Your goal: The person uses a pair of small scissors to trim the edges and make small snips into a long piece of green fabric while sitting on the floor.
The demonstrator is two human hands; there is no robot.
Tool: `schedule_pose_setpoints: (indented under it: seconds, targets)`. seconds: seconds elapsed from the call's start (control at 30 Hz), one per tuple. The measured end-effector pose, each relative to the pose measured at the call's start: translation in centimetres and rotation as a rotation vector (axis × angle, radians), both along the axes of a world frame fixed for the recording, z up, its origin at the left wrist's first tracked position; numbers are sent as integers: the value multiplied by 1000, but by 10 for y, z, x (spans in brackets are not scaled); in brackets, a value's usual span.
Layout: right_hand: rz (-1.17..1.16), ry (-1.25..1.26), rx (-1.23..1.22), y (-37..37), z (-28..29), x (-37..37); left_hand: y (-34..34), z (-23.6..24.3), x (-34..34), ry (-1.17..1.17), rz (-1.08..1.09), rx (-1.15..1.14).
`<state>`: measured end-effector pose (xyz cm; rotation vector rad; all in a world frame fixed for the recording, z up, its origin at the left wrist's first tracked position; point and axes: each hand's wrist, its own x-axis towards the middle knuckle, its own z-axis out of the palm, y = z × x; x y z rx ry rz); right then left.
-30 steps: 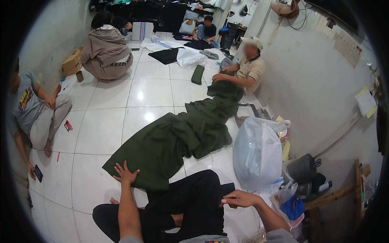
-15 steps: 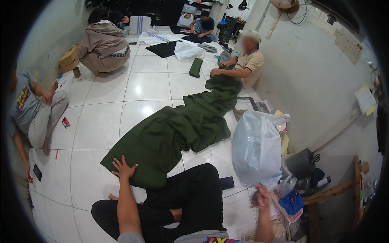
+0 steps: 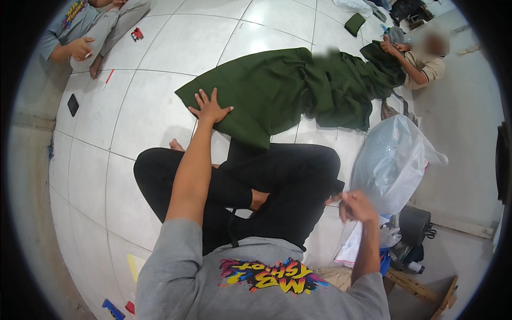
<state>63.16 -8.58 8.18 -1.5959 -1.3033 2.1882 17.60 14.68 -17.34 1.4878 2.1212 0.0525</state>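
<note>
"Where does that long, dark green woven cloth (image 3: pixel 266 90) lie?"

"On the white tiled floor (image 3: pixel 160 112), under the seated person's bare left hand (image 3: pixel 212 111). The fingers are splayed flat near its left edge; most of it runs off to the right, rumpled farther along, toward a co-worker in a beige shirt (image 3: pixel 429 68)."

"And the right hand (image 3: pixel 360 207)?"

"Blurred, well off the cloth, between the black-trousered right leg (image 3: pixel 301 165) and a bulging, translucent white plastic bag (image 3: pixel 386 160). I can't tell whether its fingers hold anything."

"What's different from half a second ago?"

"We're looking lower, so the grey printed T-shirt (image 3: pixel 176 261) shows more. The left hand stays on the cloth; the right is nearer the leg. At the left, the grey-shirted co-worker's hand (image 3: pixel 80 49) is now well away from the black phone (image 3: pixel 73 105) on the floor."
</note>
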Motion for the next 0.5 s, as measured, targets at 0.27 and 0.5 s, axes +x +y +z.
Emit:
schedule_pose_setpoints:
  seconds: [0.27,0.5]
  targets:
    - [-1132,959,283,87,-29,-223,1,-4,1,68,-26,12]
    - [206,-921,1073,150,-101,-144,6,2,0,45,-33,20]
